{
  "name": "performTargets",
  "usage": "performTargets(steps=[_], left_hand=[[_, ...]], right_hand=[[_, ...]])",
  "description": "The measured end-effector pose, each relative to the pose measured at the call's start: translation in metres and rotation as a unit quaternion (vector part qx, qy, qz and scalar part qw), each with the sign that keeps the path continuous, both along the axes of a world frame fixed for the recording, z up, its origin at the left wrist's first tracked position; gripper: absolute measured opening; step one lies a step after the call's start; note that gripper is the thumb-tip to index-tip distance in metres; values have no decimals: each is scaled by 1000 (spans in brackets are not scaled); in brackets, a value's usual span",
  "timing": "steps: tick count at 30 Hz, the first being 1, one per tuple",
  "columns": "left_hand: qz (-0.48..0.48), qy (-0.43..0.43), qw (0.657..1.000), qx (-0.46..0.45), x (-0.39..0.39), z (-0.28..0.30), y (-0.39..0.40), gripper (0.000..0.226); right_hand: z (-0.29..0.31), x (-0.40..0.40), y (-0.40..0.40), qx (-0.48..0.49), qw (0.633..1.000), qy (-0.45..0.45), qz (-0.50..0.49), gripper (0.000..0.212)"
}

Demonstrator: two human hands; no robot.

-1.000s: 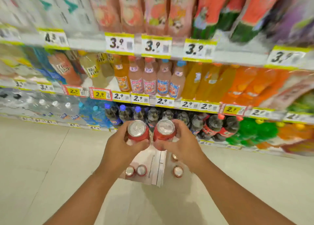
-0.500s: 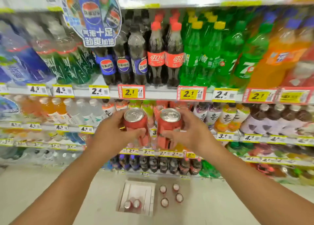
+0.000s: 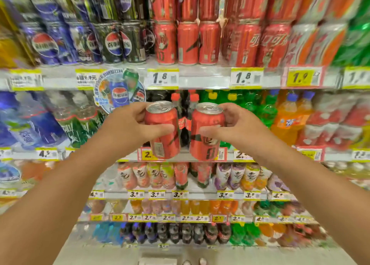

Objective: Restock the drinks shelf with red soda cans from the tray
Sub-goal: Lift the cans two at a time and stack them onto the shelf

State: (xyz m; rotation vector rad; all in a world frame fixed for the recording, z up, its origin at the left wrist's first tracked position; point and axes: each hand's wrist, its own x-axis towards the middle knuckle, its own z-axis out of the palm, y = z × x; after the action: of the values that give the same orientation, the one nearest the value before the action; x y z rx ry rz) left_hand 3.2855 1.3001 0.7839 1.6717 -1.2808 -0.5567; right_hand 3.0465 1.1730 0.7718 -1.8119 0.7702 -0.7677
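Observation:
I hold two red soda cans upright at chest height in front of the shelves. My left hand [image 3: 128,122] grips the left red can [image 3: 163,132] from its left side. My right hand [image 3: 232,124] grips the right red can [image 3: 207,132] from its right side. The two cans stand a small gap apart. Above them, a row of red soda cans [image 3: 188,42] stands on the drinks shelf [image 3: 204,75] with 1.8 price tags. The tray [image 3: 158,260] lies on the floor at the bottom edge, mostly cut off, with two loose cans [image 3: 194,261] beside it.
Blue and black cola cans [image 3: 112,42] stand left of the red row, shrink-wrapped red packs [image 3: 260,42] to its right. Lower shelves hold cola bottles [image 3: 184,112], green bottles [image 3: 250,108], orange bottles [image 3: 290,120] and juice bottles [image 3: 160,176].
My view has tilted upward from the floor and tray to the upper can shelf. Both hands have lifted the two red cans from low over the tray up toward the shelves.

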Motion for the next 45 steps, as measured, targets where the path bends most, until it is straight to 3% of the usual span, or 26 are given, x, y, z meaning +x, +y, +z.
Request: performTargets(steps=[9, 18, 21, 26, 29, 34, 45], left_hand=[[-48, -29, 998, -27, 42, 74, -42, 39], [-52, -13, 997, -52, 53, 140, -72, 62], [-27, -10, 998, -64, 56, 153, -84, 54], [-16, 3, 998, -58, 60, 165, -106, 67], [-16, 13, 998, -64, 64, 168, -114, 66], [2, 5, 999, -53, 72, 168, -125, 42], [-2, 8, 998, -55, 86, 164, -139, 42]], right_hand=[[69, 44, -24, -30, 999, -41, -9, 59], [156, 71, -61, -87, 996, -17, -23, 55], [181, 82, -83, -82, 995, -46, -32, 50], [216, 108, -122, -89, 992, -64, -65, 70], [229, 124, -144, -99, 990, -71, -69, 56], [235, 146, -169, -114, 987, -55, -102, 46], [224, 163, -191, -112, 985, -30, -128, 69]])
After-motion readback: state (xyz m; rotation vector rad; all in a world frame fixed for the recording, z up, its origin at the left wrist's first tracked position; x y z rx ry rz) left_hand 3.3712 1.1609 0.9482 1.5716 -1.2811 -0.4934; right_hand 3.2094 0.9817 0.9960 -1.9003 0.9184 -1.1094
